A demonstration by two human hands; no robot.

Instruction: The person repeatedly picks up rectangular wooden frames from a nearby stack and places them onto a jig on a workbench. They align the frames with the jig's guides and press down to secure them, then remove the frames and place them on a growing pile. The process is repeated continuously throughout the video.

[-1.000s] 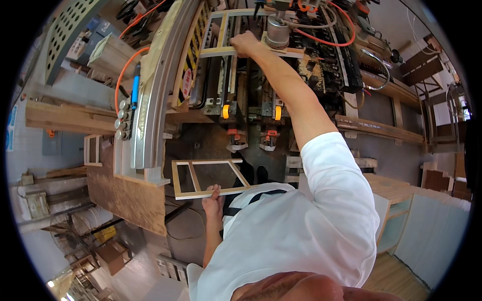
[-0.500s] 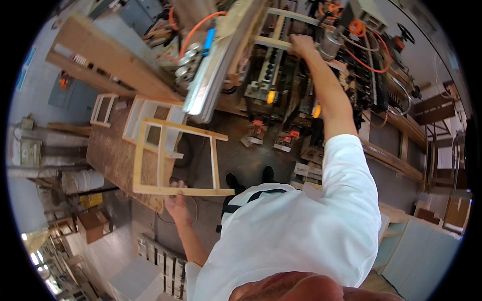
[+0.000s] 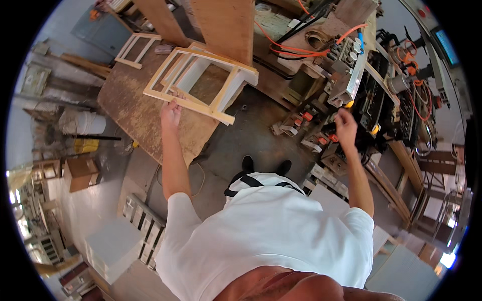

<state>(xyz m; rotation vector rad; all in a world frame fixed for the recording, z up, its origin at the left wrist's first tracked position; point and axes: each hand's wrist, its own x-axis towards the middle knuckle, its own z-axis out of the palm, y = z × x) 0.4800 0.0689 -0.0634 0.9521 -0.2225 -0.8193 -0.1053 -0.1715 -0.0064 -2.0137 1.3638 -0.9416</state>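
My left hand (image 3: pixel 171 114) grips the front rail of a pale wooden frame (image 3: pixel 201 109) with crossbars, its fingers wrapped around the wood. The frame sits over or against a stack of similar pale frames (image 3: pixel 197 71) on a brown worktable (image 3: pixel 131 111); whether it rests fully on them, I cannot tell. On the other side, my right hand (image 3: pixel 345 126) hovers near the front of a machine (image 3: pixel 372 103), fingers curled in and nothing visible in them. Across the machine lies a pale wooden bar (image 3: pixel 382 83), partly hidden by a metal beam (image 3: pixel 355 75).
A smaller pale frame (image 3: pixel 136 50) lies at the table's far left. Tall boards (image 3: pixel 226 32) stand behind the stack. Orange hoses (image 3: pixel 301 51) run over the machinery. Red-orange foot pedals (image 3: pixel 301 120) sit low before the machine; a slatted pallet (image 3: pixel 145 226) lies at lower left.
My left hand has carried the frame up and forward onto the stack. My right hand has let go of the frame in the machine and drawn back toward me. The view has turned leftward.
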